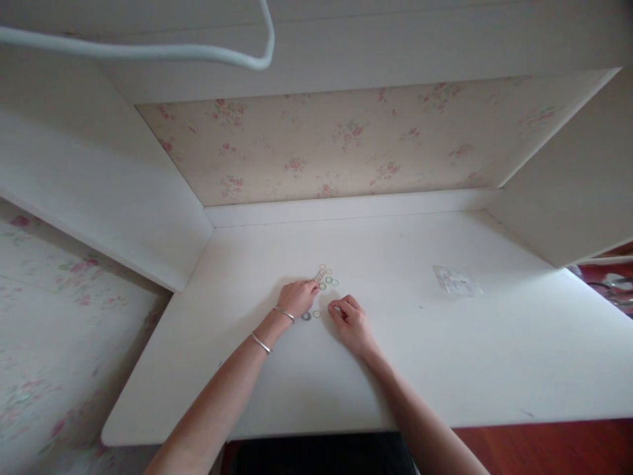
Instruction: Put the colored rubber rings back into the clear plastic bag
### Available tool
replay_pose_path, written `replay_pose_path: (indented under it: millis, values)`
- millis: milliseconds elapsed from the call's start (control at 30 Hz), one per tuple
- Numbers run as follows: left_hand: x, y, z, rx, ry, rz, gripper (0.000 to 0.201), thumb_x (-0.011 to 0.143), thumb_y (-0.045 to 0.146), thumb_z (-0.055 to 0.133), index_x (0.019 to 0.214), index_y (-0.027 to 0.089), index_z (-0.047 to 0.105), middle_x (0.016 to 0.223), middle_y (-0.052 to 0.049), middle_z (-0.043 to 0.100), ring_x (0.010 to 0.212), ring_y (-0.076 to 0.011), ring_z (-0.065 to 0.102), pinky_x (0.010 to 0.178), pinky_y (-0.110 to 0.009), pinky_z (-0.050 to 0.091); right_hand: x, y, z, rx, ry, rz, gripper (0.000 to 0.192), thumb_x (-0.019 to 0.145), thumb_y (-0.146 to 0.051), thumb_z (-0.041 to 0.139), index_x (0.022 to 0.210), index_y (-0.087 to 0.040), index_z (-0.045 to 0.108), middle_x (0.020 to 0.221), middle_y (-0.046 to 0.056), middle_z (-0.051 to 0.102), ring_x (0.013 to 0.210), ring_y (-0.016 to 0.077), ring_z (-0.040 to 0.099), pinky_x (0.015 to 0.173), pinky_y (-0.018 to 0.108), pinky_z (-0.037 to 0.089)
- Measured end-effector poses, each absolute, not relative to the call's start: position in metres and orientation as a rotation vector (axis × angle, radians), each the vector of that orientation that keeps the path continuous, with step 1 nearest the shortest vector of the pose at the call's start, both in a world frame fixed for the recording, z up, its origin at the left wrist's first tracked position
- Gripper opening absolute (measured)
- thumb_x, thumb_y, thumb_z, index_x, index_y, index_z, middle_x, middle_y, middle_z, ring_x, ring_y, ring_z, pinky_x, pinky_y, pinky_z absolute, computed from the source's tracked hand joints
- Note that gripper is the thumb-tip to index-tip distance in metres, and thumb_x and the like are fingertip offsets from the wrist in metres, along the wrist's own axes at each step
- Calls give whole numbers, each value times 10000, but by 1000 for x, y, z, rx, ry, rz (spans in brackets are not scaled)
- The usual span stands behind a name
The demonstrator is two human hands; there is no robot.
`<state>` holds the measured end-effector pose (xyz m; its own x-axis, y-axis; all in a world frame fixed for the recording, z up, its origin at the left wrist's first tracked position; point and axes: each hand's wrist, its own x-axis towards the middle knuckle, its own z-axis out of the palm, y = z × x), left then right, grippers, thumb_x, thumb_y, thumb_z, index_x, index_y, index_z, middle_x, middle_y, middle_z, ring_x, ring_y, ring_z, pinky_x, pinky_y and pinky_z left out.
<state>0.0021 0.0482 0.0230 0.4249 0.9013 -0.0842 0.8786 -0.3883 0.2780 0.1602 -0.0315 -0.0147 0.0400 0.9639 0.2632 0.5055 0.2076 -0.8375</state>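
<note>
My left hand [297, 298], with two silver bangles on its wrist and forearm, rests on the white desk [316, 396]. Its fingers are drawn together, and the fingertips reach the edge of a small group of thin rings. Among these are a green ring [322, 287] and a yellowish ring [329, 271]. Whether the fingertips pinch one is too small to tell. To the right, my right hand [350, 320] lies with fingers curled and thumb against them; anything inside is hidden. Between the hands are a pale yellow ring [317, 315] and a dark grey ring [306, 316].
A clear plastic bag [455, 282] lies on the desk to the right. White side panels and a floral-papered back wall [346, 142] enclose the desk. A white cable [148, 51] hangs across the upper left. Below the front edge is a black surface [321, 455].
</note>
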Motion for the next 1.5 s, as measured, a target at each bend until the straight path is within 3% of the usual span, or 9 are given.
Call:
replay_pose_path:
  millis: [667, 1167, 1367, 1500]
  values:
    - [-19, 14, 43, 2361, 1483, 229, 238, 927, 326, 399, 1000, 262, 616, 952, -20, 698, 883, -163, 627, 748, -251, 425, 160, -34, -14, -1432, -1615, 631, 249, 893, -337, 456, 870, -196, 659, 792, 39, 558, 590, 100, 487, 555, 227, 400]
    - [-16, -6, 25, 2474, 1350, 88, 265, 927, 299, 388, 974, 268, 648, 935, -40, 697, 870, -191, 638, 730, -280, 439, 160, -35, -14, -1410, -1584, 667, 228, 893, -329, 469, 880, -197, 654, 815, 37, 563, 608, 103, 506, 551, 220, 403]
    - [-17, -6, 28, 2420, 1356, 241, 269, 926, 328, 392, 931, 277, 656, 917, -21, 702, 840, -173, 636, 703, -254, 421, 161, -35, -15, -1412, -1584, 659, 226, 893, -327, 469, 875, -197, 654, 799, 31, 557, 594, 100, 498, 548, 219, 400]
    - [-28, -3, 28, 2248, 1428, 459, 279, 923, 348, 386, 919, 236, 641, 750, -15, 678, 690, -138, 607, 649, -224, 393, 160, -34, -16, -1443, -1611, 646, 222, 894, -311, 466, 877, -193, 652, 787, 28, 551, 606, 99, 502, 561, 212, 398]
